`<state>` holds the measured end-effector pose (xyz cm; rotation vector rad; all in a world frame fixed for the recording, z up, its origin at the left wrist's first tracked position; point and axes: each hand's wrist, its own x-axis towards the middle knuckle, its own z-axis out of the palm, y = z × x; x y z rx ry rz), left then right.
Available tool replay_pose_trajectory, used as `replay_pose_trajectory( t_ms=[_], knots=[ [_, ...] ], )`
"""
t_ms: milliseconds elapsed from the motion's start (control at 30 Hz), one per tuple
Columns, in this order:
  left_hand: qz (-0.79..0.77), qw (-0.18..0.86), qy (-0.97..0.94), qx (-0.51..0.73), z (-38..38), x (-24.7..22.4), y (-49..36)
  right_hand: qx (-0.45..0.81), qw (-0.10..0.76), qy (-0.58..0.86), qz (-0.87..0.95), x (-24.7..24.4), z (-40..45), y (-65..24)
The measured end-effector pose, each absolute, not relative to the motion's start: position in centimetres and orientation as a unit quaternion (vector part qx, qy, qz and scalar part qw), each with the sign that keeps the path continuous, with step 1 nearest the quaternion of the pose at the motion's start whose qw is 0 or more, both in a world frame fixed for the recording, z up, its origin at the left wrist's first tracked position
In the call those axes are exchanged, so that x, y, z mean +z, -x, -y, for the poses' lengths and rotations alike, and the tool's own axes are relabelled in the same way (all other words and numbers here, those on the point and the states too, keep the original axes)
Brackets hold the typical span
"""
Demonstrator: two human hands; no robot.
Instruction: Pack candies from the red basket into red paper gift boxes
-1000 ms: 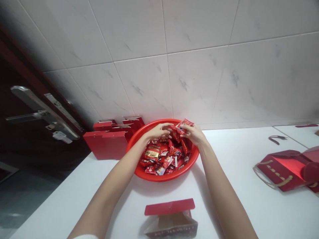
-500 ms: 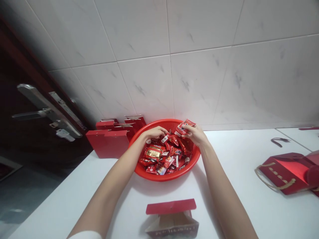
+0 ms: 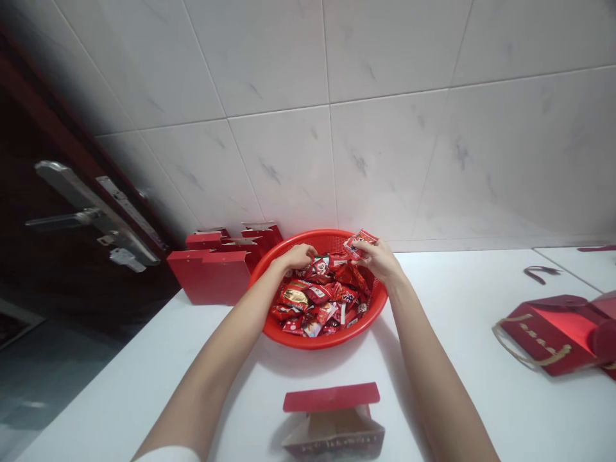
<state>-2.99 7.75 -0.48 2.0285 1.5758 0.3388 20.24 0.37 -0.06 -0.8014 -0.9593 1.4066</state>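
A red plastic basket holds a heap of mostly red wrapped candies, one with a gold front. My left hand is inside the basket's far left part, its fingers curled in against the candies. What those fingers hold, if anything, is hidden. Over the far right rim, my right hand pinches a red candy packet between thumb and fingers. Closer to me stands an open red paper box, its lid flap raised and its inside brown.
Several folded red boxes stand against the wall left of the basket. A red gift box with a rope handle lies to the right on the white table. Behind it is a dark ribbon. A door handle is at the left.
My left fingers have drawn back and curled, and candies near them have shifted, with the gold-fronted one now partly covered. My right hand stays nearly still with its packet.
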Motion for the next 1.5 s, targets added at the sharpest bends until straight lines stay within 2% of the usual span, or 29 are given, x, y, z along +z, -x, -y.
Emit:
replay_pose_trajectory(
  t_ms=[200, 533, 700, 800, 900, 1067, 1167, 1267, 1367, 1500],
  knots=[
    [-0.564, 0.27, -0.768, 0.14, -7.8, -0.7, 2.6, 0.602, 0.587, 0.344, 0.418, -0.1, -0.3, -20.3],
    [-0.528, 0.347, -0.761, 0.151, -7.3, -0.2, 1.8, 0.602, 0.584, 0.344, 0.422, -0.1, -0.3, -20.3],
    [-0.492, 0.338, -0.743, 0.303, -7.4, 1.1, 2.1, 0.613, 0.584, 0.336, 0.412, 0.0, -0.3, -20.3],
    [-0.492, 0.337, -0.729, 0.335, -7.6, 1.2, 2.5, 0.622, 0.576, 0.332, 0.414, 0.2, -0.2, -20.3],
    [-0.499, 0.341, -0.731, 0.317, -7.8, 0.9, 3.0, 0.626, 0.574, 0.332, 0.411, 0.3, -0.1, -20.3],
    [-0.506, 0.272, -0.766, 0.288, -7.6, 0.8, 3.3, 0.628, 0.58, 0.325, 0.405, 0.5, 0.0, -20.2],
    [-0.461, 0.32, -0.792, 0.24, -7.1, 1.0, 2.6, 0.621, 0.59, 0.325, 0.401, 0.5, 0.0, -20.2],
    [-0.445, 0.378, -0.802, 0.127, -6.5, 1.1, 1.8, 0.611, 0.598, 0.327, 0.402, 0.4, -0.1, -20.4],
    [-0.466, 0.382, -0.798, 0.028, -6.1, 1.0, 1.4, 0.609, 0.599, 0.329, 0.404, 0.2, -0.2, -20.5],
    [-0.484, 0.385, -0.785, 0.039, -6.0, 0.9, 1.5, 0.609, 0.599, 0.328, 0.404, 0.2, -0.2, -20.5]
  ],
)
